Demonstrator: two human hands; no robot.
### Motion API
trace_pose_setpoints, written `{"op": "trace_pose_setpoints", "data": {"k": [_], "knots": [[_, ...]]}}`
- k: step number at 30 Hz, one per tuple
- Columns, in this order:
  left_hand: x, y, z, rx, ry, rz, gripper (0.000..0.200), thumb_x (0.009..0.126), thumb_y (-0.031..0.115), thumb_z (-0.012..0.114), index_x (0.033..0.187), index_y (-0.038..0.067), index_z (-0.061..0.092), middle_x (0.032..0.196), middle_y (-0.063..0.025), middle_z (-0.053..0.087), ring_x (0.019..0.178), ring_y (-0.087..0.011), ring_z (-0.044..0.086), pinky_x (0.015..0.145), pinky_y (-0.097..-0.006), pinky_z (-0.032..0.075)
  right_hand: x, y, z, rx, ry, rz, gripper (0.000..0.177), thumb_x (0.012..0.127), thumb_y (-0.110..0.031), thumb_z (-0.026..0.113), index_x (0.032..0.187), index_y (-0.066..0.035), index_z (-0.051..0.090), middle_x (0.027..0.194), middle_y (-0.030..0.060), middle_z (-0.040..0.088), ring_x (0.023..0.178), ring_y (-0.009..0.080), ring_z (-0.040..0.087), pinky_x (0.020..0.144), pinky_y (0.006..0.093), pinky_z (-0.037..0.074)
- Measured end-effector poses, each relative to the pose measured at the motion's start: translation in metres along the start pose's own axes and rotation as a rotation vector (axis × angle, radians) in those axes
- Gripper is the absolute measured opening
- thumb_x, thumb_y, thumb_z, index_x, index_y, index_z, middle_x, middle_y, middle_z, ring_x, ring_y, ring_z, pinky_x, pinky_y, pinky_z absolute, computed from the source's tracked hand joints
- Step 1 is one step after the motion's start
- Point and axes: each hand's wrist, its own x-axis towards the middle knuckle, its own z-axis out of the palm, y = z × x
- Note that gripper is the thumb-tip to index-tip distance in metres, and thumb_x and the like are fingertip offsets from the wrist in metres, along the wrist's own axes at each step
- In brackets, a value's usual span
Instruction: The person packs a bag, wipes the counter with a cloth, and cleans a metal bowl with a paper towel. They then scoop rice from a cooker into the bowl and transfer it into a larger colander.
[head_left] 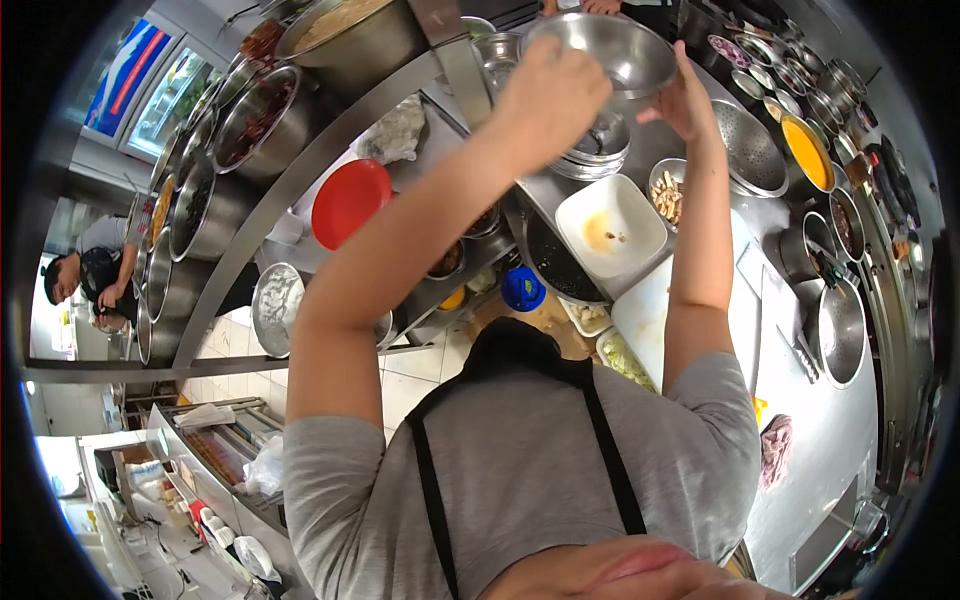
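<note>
A wide metal bowl (635, 50) is tilted above a stack of metal bowls (592, 165) at the top middle. My right hand (688, 105) holds its right side, with fingers along the rim and thumb spread below. My left hand (562, 88) is a slightly blurred fist in front of the bowl's left part. Whatever it grips is hidden. Below the hands stands a white square container (635, 220) with a little yellowish liquid and dark bits. Beside that, a small metal bowl holds pale brown pieces (666, 196).
A perforated metal colander (748, 150) and a pan of orange-yellow liquid (806, 152) stand right. A white cutting board (640, 310) lies nearer me. A red plate (350, 203) rests under the metal shelf on the left, which bears large pots (258, 125). Another person (105, 265) is far left.
</note>
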Motion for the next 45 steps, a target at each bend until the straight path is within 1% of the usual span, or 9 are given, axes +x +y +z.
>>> {"op": "trace_pose_setpoints", "data": {"k": [11, 15, 17, 22, 25, 26, 28, 41, 45], "knots": [[-0.316, 0.126, -0.109, -0.051, 0.034, -0.501, 0.029, 0.068, 0.018, 0.060, 0.096, 0.022, 0.063, 0.094, 0.0083, 0.056, 0.091, -0.0111, 0.050, 0.090, -0.0376, 0.032, -0.177, 0.096, 0.192, -0.432, -0.269, 0.212, 0.067, 0.079, -0.010, 0.049, 0.135, 0.010, 0.018, 0.117, 0.0231, 0.049, 0.086, 0.0252, 0.061, 0.047, 0.0278, 0.055], [-0.437, 0.190, -0.185, -0.002, -0.065, -1.042, 0.039, 0.071, 0.017, 0.065, 0.109, 0.018, 0.057, 0.102, 0.0025, 0.054, 0.100, -0.0157, 0.048, 0.091, -0.0409, 0.031, -0.221, 0.193, 0.302, -0.493, -0.493, 0.049, 0.051, 0.076, -0.007, 0.048, 0.124, 0.007, 0.036, 0.110, 0.0240, 0.054, 0.104, 0.0301, 0.054, 0.090, 0.0338, 0.040], [-0.487, 0.215, -0.245, 0.039, -0.041, -1.295, 0.050, 0.072, 0.016, 0.068, 0.118, 0.011, 0.050, 0.109, -0.0069, 0.052, 0.104, -0.0247, 0.046, 0.091, -0.0427, 0.030, -0.247, 0.229, 0.365, -0.583, -0.632, -0.133, 0.052, 0.076, -0.008, 0.048, 0.125, 0.005, 0.036, 0.109, 0.0247, 0.054, 0.103, 0.0303, 0.055, 0.091, 0.0343, 0.039], [-0.592, 0.277, -0.362, 0.576, 0.004, -1.691, 0.045, 0.074, 0.008, 0.063, 0.117, 0.003, 0.049, 0.104, -0.0111, 0.053, 0.100, -0.0294, 0.046, 0.091, -0.0421, 0.029, -0.328, 0.247, 0.522, -0.641, -0.872, -0.160, 0.050, 0.075, -0.009, 0.045, 0.123, 0.003, 0.038, 0.092, 0.0203, 0.058, 0.077, 0.0260, 0.061, 0.073, 0.0358, 0.048], [-0.629, 0.308, -0.401, 0.680, 0.080, -1.843, 0.039, 0.077, 0.005, 0.060, 0.115, 0.003, 0.050, 0.093, -0.0060, 0.056, 0.093, -0.0254, 0.049, 0.093, -0.0429, 0.028, -0.364, 0.246, 0.595, -0.501, -0.987, 0.062, 0.045, 0.076, -0.008, 0.043, 0.119, 0.003, 0.043, 0.098, 0.0194, 0.058, 0.095, 0.0264, 0.055, 0.086, 0.0328, 0.041], [-0.636, 0.314, -0.409, 0.739, 0.075, -1.886, 0.036, 0.080, 0.003, 0.058, 0.115, 0.002, 0.051, 0.085, -0.0020, 0.056, 0.086, -0.0220, 0.051, 0.095, -0.0445, 0.026, -0.367, 0.263, 0.615, -0.473, -1.048, -0.061, 0.047, 0.076, -0.008, 0.042, 0.121, 0.004, 0.039, 0.091, 0.0208, 0.057, 0.066, 0.0239, 0.061, 0.051, 0.0324, 0.050], [-0.654, 0.323, -0.423, 0.798, 0.106, -1.943, 0.029, 0.080, 0.006, 0.061, 0.108, 0.003, 0.053, 0.084, -0.0019, 0.058, 0.085, -0.0202, 0.052, 0.096, -0.0455, 0.026, -0.374, 0.286, 0.652, -0.409, -1.101, -0.081, 0.045, 0.076, -0.008, 0.042, 0.120, 0.004, 0.040, 0.092, 0.0209, 0.057, 0.065, 0.0238, 0.061, 0.051, 0.0324, 0.051], [-0.788, 0.197, -0.454, 0.874, 0.258, -2.190, 0.012, 0.077, 0.020, 0.067, 0.079, 0.009, 0.062, 0.074, -0.0029, 0.058, 0.074, -0.0200, 0.053, 0.082, -0.0344, 0.032, -0.284, 0.367, 0.879, -0.382, -1.022, 0.043, 0.041, 0.073, -0.006, 0.039, 0.113, 0.003, 0.046, 0.083, 0.0170, 0.060, 0.060, 0.0237, 0.062, 0.043, 0.0317, 0.052], [-0.843, 0.104, -0.467, 0.914, 0.236, -2.113, 0.020, 0.077, 0.024, 0.067, 0.071, 0.007, 0.059, 0.072, -0.0041, 0.057, 0.073, -0.0214, 0.052, 0.080, -0.0347, 0.032, -0.224, 0.423, 0.959, -0.384, -1.041, -0.323, 0.041, 0.071, -0.006, 0.040, 0.110, 0.003, 0.046, 0.081, 0.0215, 0.059, 0.055, 0.0266, 0.060, 0.041, 0.0340, 0.050]]}}
